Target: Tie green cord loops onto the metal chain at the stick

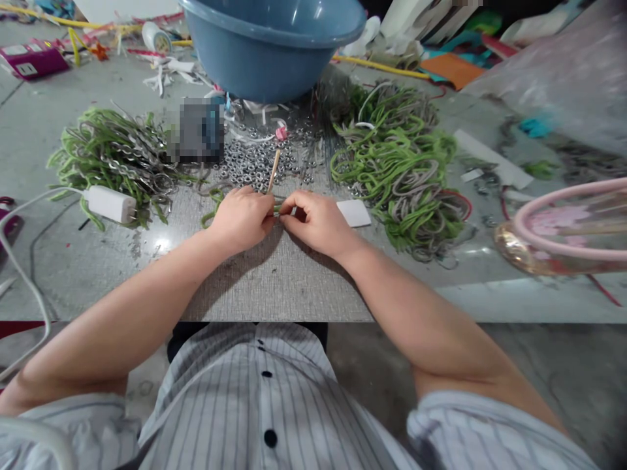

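Observation:
My left hand (pixel 242 219) is closed near the middle of the table, its fingers pressed together. A thin wooden stick (pixel 274 171) juts up from its fingers, tilted slightly right. A green cord (pixel 211 205) runs under that hand and shows again between the two hands. Close beside it, my right hand (pixel 316 219) pinches the cord's end between thumb and forefinger. The fingertips of both hands almost touch; exactly what lies inside the pinch is hidden. Just beyond them, many small metal rings (pixel 245 163) are scattered on the table.
A blue basin (pixel 264 59) stands at the back. Bundles of green and grey cord lie left (pixel 108 156) and right (pixel 401 163). A white charger (pixel 112 203) with its cable is at left, a white card (pixel 354 213) by my right wrist, a pink-handled clear bag (pixel 553 225) at right.

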`<state>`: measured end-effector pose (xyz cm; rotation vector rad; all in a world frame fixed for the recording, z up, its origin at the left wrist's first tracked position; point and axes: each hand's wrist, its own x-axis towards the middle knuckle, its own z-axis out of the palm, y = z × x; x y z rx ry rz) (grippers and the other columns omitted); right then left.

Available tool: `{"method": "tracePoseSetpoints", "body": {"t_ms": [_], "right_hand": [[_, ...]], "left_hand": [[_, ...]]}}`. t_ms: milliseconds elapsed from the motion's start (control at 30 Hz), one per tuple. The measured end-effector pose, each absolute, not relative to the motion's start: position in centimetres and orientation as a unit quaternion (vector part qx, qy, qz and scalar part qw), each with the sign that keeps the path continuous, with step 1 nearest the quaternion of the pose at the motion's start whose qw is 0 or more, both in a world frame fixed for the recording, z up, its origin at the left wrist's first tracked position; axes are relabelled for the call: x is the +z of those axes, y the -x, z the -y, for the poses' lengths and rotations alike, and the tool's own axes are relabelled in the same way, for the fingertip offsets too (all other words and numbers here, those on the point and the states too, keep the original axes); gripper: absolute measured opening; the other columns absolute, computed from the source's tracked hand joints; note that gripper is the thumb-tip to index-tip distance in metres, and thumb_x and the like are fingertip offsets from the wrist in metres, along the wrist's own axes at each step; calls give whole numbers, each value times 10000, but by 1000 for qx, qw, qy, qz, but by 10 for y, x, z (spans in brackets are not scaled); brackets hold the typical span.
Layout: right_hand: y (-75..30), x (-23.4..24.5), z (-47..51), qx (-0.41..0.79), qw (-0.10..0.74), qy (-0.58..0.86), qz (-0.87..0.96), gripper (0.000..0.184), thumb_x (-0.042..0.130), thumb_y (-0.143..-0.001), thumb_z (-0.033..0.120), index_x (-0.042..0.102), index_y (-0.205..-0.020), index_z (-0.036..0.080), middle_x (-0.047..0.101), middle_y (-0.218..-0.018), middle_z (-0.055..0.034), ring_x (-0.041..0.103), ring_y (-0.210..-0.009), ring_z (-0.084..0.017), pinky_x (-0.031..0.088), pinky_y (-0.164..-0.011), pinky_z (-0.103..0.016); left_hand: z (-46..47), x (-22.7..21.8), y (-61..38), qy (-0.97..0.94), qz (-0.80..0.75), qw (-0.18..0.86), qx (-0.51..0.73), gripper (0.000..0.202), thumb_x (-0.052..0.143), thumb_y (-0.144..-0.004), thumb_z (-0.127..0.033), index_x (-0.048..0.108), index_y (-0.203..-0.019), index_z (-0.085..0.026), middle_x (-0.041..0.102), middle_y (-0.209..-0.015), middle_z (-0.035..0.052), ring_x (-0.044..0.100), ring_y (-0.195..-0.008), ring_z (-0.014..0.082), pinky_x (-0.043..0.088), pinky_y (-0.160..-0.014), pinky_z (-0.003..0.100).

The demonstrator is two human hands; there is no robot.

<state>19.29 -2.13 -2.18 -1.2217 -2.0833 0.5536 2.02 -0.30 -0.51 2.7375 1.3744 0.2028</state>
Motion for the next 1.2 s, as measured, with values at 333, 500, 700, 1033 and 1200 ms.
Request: {"method": "tracePoseSetpoints", "body": {"t_ms": [333,500,700,1033,1200], "right_hand": [[-190,-21,25,180,303,463,813,142,520,-727,80,484,-695,213,550,-736,-5,481,-653,-139,334,-622,-281],[-189,-20,25,184,300,461,815,147,509,-707,80,458,-687,217,536,-716,-2,473,-657,-141,326,-619,-282],[-187,-19,25,191,303,461,812,134,505,-690,93,450,-696,215,538,-701,-3,470,-641,-140,320,-607,-283],[-187,-24,21,299,393,465,734,66,582,-717,168,529,-708,204,552,-652,27,476,-593,-113,387,-615,-282],[-191,-27,13,383,484,466,634,213,707,-702,339,547,-749,208,564,-657,41,494,-600,-96,420,-587,-260]], "left_hand": [[7,-5,-23,-899,-433,25,66,139,471,-791,-166,608,-809,-146,645,-742,95,606,-819,270,398,-735,380],[8,-8,-24,-899,-429,23,80,123,476,-787,-156,597,-798,-147,630,-724,92,602,-798,261,394,-717,366],[11,-2,-26,-902,-429,23,34,145,458,-827,-149,602,-840,-138,643,-770,108,607,-858,279,388,-742,371],[4,-9,-16,-887,-438,26,144,133,505,-833,-201,621,-786,-155,651,-793,91,571,-824,227,399,-718,330],[-2,-5,-12,-823,-450,209,278,172,560,-813,-271,596,-686,-160,570,-672,12,476,-632,122,357,-604,257]]}}
